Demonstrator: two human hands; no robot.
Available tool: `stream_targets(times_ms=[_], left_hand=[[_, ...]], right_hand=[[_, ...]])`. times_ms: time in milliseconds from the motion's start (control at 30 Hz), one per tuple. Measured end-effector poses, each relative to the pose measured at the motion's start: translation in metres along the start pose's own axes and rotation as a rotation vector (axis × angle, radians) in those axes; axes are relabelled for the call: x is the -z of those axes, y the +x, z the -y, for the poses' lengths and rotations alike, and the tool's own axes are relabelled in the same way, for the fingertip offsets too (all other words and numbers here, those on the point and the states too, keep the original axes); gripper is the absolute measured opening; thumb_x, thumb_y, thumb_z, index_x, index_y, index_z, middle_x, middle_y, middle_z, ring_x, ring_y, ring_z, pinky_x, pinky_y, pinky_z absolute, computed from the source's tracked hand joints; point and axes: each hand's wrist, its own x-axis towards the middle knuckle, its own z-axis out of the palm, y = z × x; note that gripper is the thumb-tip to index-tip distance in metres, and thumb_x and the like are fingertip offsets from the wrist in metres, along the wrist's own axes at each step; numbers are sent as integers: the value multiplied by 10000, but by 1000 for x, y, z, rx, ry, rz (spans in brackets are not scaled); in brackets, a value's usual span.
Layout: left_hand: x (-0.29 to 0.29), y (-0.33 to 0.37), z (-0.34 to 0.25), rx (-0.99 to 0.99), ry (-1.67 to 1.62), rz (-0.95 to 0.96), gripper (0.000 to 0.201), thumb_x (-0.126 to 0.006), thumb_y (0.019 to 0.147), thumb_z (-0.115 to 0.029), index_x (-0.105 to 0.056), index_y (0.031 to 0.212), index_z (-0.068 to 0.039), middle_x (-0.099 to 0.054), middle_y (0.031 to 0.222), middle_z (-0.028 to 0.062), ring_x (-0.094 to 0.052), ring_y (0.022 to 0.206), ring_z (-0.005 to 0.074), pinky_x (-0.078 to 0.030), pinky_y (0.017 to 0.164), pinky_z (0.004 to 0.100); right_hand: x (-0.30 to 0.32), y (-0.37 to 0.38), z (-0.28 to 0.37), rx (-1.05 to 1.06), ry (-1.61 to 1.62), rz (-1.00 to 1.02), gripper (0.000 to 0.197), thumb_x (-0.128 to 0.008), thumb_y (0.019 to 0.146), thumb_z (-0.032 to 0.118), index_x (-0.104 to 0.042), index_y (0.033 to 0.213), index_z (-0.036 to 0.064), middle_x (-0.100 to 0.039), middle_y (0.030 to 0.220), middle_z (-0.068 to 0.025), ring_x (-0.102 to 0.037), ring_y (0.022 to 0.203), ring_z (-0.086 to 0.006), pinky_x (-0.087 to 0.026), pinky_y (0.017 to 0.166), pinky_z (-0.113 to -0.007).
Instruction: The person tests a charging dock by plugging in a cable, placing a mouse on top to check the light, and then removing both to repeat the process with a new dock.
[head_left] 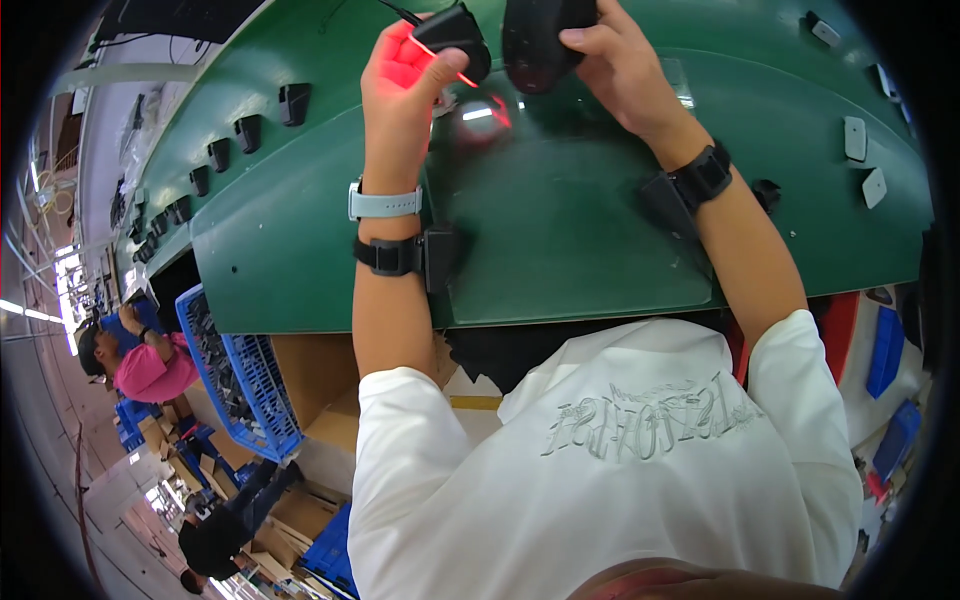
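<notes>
My left hand (398, 100) is closed around a small black device (455, 36) with a thin cable at its top. Red light falls across the fingers and palm, with a bright red line along the device's lower edge. Beside it, my right hand (630, 85) grips a rounded black object (540, 42) shaped like a computer mouse; the frame's top edge cuts it off. Both things are held above the green table (330, 250), close together but apart. A clear sheet (590, 220) lies on the table under my forearms, and the red glow reflects in it.
Several black pieces (247, 132) stand in a row along the table's left side. White pieces (855, 138) lie at the right. A blue crate (245, 365) of dark parts is left of my body. Two people (155, 365) are farther off, near cardboard boxes (300, 515).
</notes>
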Motion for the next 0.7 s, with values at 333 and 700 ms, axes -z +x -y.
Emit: stream_targets(times_ms=[333, 700], left_hand=[[-28, 1, -4, -11, -30, 56, 605, -848, 791, 49, -542, 1312, 39, -712, 1098, 103, -716, 949, 175, -611, 860, 307], [-39, -4, 10, 201, -226, 163, 686, -883, 671, 92, -562, 1275, 40, -687, 1205, 124, -676, 1072, 221, -569, 970, 352]], right_hand=[[-1, 2, -7, 171, -202, -103, 582, -722, 941, 56, -406, 1429, 31, -592, 1304, -99, -587, 1207, -200, -485, 1040, -348], [-9, -15, 5, 529, -942, -135, 801, -925, 766, 380, -510, 1361, 42, -597, 1202, -157, -627, 1079, -270, -516, 939, -377]])
